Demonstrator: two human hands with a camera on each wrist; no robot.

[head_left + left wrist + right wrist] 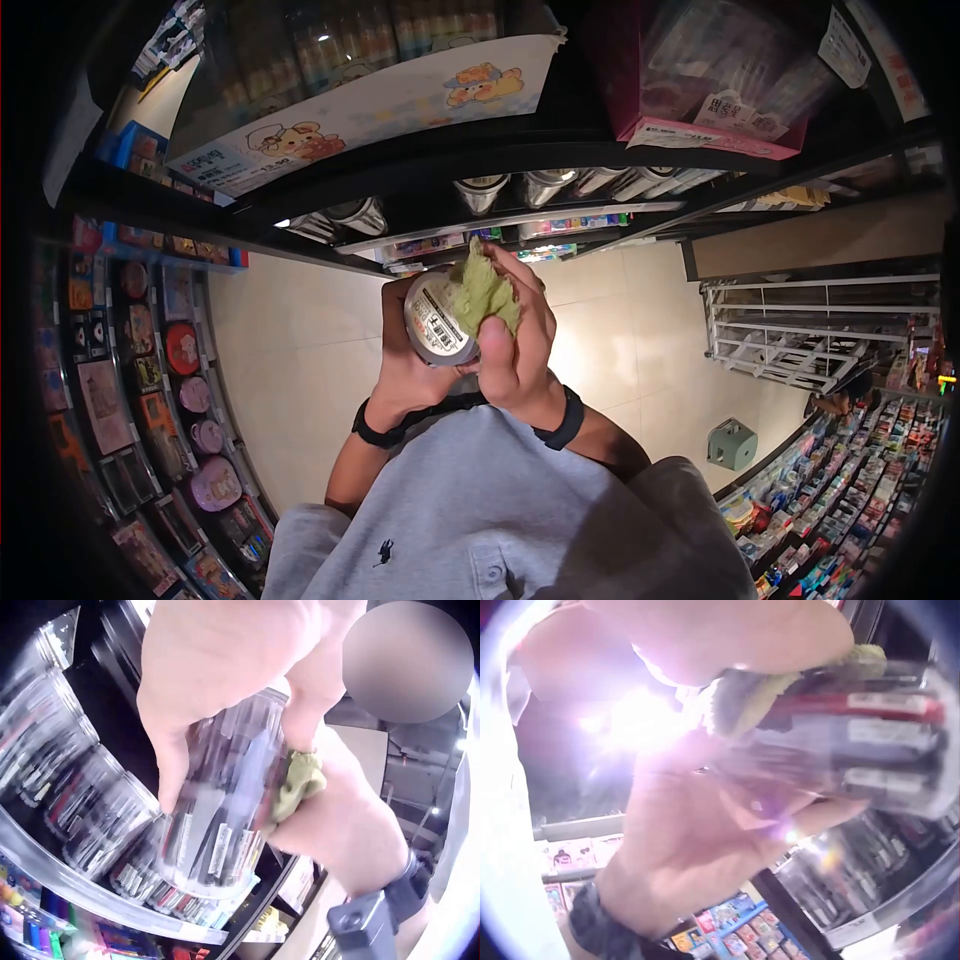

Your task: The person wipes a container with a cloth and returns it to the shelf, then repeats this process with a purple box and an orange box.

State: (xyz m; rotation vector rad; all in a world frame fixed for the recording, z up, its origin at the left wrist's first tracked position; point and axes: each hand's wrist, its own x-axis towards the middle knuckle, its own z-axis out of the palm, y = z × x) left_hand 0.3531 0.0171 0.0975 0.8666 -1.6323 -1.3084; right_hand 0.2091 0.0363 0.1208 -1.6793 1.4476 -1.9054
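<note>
A clear plastic jar (225,802) with a pale printed label on its lid (437,318) is held in front of the grey shirt. Long slim items with white barcode stickers stand inside it. My left hand (405,375) grips the jar, with fingers and thumb spread around its side in the left wrist view. A crumpled green cloth (487,295) is bunched in my right hand (525,345), thumb on top of it. That cloth lies against the jar's side near the lid.
Similar jars (105,810) line the shelf ahead, under a printed carton (370,110) and a pink box (720,80). Shelves of small goods (150,380) stand on the left. A white wire rack (780,330) and a green stool (732,444) are on the right.
</note>
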